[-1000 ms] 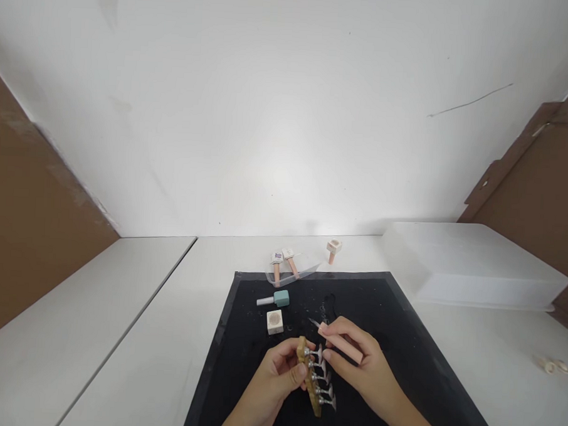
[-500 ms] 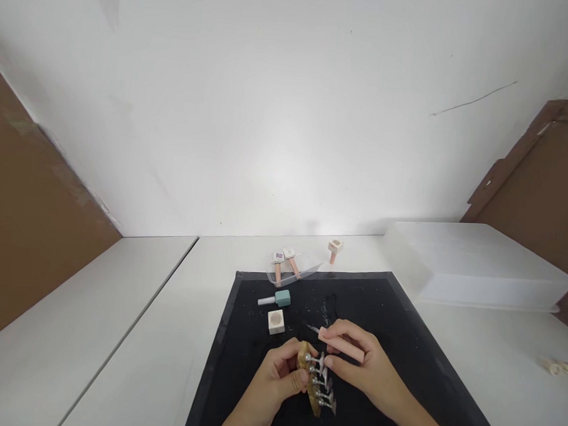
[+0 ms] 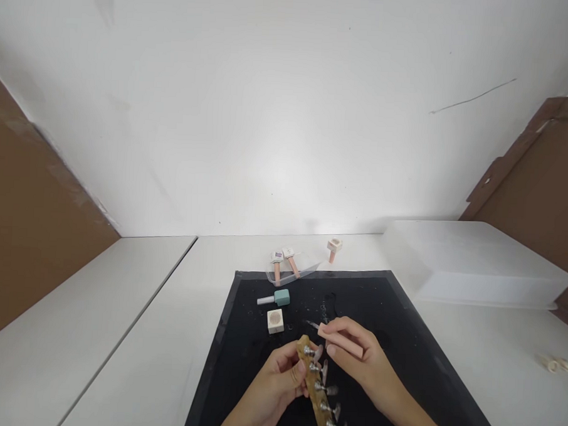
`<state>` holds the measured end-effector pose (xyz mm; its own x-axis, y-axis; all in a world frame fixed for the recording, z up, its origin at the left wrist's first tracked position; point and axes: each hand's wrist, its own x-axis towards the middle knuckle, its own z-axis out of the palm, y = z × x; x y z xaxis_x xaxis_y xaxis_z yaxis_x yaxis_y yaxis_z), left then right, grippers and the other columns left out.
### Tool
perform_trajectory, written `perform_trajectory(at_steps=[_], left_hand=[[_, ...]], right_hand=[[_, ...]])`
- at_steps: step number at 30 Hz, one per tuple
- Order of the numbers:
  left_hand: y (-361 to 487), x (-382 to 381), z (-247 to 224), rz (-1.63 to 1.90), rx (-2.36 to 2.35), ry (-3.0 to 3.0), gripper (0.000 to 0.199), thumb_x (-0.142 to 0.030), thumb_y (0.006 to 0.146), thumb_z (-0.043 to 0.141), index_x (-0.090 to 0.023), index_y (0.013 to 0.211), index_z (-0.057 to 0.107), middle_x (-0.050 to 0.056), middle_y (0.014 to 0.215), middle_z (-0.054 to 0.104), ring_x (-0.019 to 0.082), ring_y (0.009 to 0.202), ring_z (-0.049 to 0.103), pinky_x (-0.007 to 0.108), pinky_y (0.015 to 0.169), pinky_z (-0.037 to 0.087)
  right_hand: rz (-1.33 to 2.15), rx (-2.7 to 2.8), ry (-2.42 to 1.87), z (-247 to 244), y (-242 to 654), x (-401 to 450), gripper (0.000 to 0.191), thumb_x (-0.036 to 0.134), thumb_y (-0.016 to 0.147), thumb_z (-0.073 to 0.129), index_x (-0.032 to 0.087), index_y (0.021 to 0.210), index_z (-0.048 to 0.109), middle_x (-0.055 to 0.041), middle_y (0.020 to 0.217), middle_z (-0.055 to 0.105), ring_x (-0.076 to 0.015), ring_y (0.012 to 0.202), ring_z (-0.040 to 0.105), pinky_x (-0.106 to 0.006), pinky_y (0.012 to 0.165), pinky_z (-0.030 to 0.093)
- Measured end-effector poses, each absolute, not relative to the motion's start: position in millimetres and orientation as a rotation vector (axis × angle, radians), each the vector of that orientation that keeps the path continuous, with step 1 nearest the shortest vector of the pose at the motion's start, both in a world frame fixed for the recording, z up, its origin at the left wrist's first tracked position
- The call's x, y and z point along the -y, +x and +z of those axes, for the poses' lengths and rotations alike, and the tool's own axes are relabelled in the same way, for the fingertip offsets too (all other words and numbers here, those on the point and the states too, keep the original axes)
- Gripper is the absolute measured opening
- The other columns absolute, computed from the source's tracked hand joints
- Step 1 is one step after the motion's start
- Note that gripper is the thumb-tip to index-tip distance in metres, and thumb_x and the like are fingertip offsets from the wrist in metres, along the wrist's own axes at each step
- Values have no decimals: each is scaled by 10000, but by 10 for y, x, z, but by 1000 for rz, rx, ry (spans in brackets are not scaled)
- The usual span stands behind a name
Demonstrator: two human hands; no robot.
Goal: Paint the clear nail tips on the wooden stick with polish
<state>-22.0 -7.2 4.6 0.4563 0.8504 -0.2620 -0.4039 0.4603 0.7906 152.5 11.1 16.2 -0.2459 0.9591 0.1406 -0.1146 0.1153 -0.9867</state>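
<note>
Left hand (image 3: pixel 280 381) pinches slim yellow-brown bar with silver metal posts (image 3: pixel 318 401); right hand (image 3: pixel 363 354), curled, grips pale-pink rectangular brush handle (image 3: pixel 343 342) near it.

white wall (image 3: pixel 279 112) – scuffed, brown panels (image 3: pixel 34 208), white tabletop (image 3: pixel 165 346)
</note>
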Motion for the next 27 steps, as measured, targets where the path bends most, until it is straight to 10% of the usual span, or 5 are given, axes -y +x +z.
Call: perform_trajectory(at_steps=[27], left_hand=[[-240,73,-56,799,-697,487,260,-312,709,659,-157,917,670,40,714,640,104,615,570,232,567,397]], right_hand=[[1004,1624,-722,203,1593,-1,167,373,851,499,222,843,571,-31,747,495,-196,708,481,-310,627,401]])
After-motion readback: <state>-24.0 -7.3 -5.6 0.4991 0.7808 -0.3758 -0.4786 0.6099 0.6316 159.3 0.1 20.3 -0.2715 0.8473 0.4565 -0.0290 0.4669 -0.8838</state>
